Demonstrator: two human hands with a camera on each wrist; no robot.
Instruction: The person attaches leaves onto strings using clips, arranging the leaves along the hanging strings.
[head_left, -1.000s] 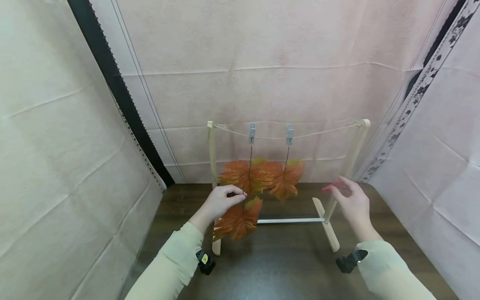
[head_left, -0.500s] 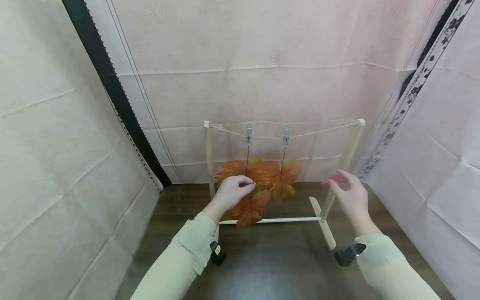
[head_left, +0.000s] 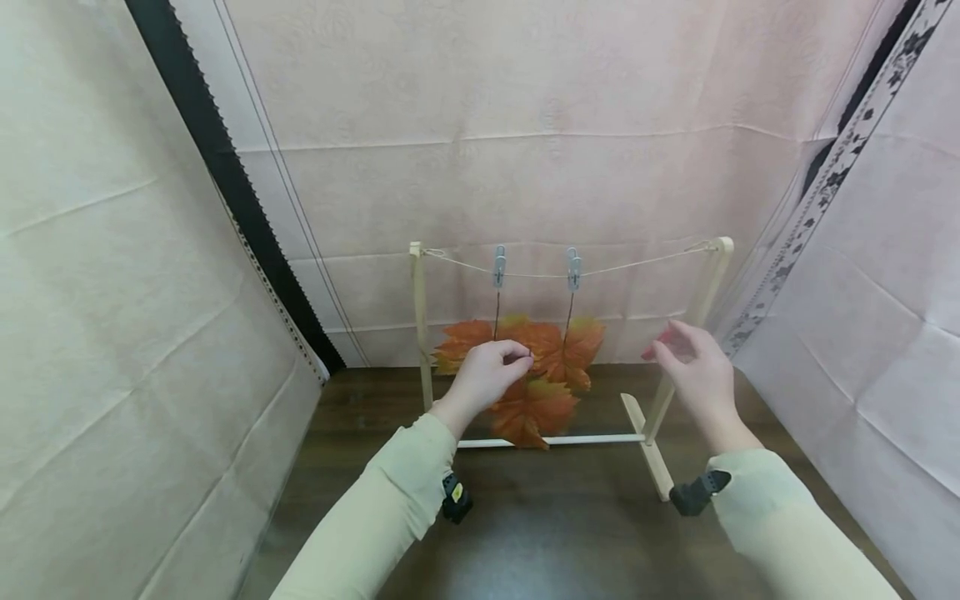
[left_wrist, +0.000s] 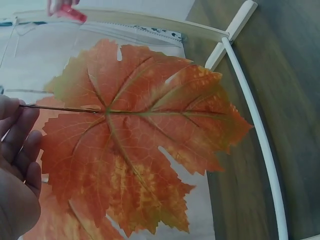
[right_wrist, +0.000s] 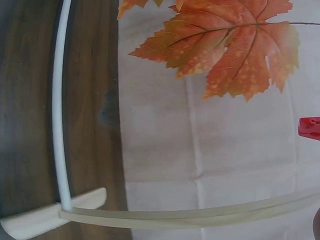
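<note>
My left hand [head_left: 491, 375] pinches the thin stem of an orange artificial maple leaf [left_wrist: 135, 135], which hangs below the fingers in front of the rack. In my right hand [head_left: 697, 367] is a red clothespin [right_wrist: 310, 128], held between thumb and fingers near the rack's right post; the right wrist view catches only its tip. Two more maple leaves hang behind, a left one [head_left: 461, 342] partly covered by my left hand and a right one [head_left: 573, 354]. Each is clipped by its stem with a blue-grey clothespin, the left pin [head_left: 499, 267] and the right pin [head_left: 573, 268].
A string [head_left: 645, 262] runs between the tops of two wooden posts, the left post [head_left: 420, 317] and the right post [head_left: 708, 287]. A white bar [head_left: 592, 438] joins their feet low over the dark wooden table [head_left: 570, 533]. Pale cloth [head_left: 570, 167] surrounds the table.
My left hand has moved right and up with its leaf, which now overlaps the hanging leaves' lower edges. The right hand has risen slightly with the red clothespin.
</note>
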